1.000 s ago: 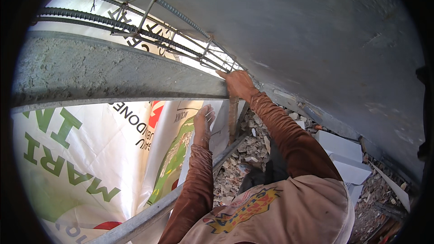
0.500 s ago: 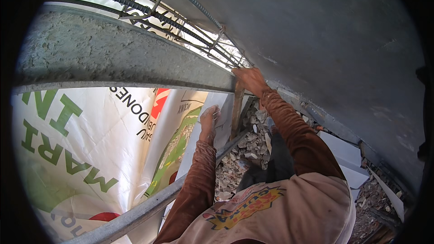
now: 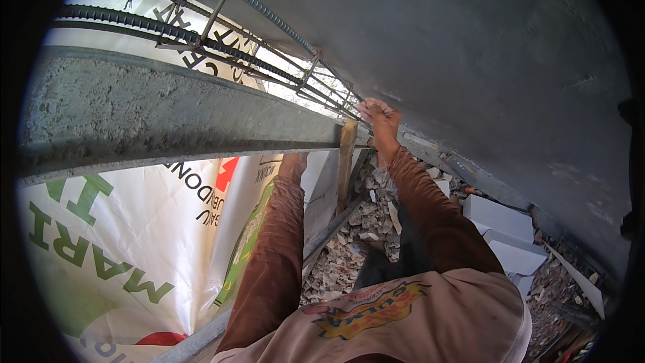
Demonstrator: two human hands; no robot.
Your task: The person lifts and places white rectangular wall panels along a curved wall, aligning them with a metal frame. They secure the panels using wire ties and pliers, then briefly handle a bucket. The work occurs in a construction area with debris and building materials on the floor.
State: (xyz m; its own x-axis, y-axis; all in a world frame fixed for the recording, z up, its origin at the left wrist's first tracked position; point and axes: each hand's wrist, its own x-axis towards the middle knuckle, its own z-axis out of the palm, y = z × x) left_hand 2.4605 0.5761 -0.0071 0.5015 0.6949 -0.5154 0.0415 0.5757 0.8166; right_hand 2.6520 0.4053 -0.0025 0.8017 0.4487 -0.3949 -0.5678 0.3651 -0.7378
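Observation:
My right hand (image 3: 381, 121) is raised beside the far end of a steel rebar cage (image 3: 255, 60), close to a large dark grey panel. Its fingers are curled together; what they hold, if anything, cannot be made out. Just below and left of it, an upright wooden strip (image 3: 347, 161) stands against the end of a rough grey beam (image 3: 168, 104). My left hand (image 3: 293, 165) reaches under the beam's lower edge, which hides the fingers. Pale light-grey blocks (image 3: 321, 181) are next to it.
A printed white plastic sheet (image 3: 154, 228) hangs along the left. Below it runs a grey metal rail (image 3: 201, 343). Broken rubble (image 3: 363, 222) covers the ground around my legs. White blocks (image 3: 500, 218) lie on the right, under the dark grey panel (image 3: 497, 74).
My left hand has moved up from the pale blocks to under the beam. The right hand has come off the wooden strip's top and moved slightly right. The view has shifted a little.

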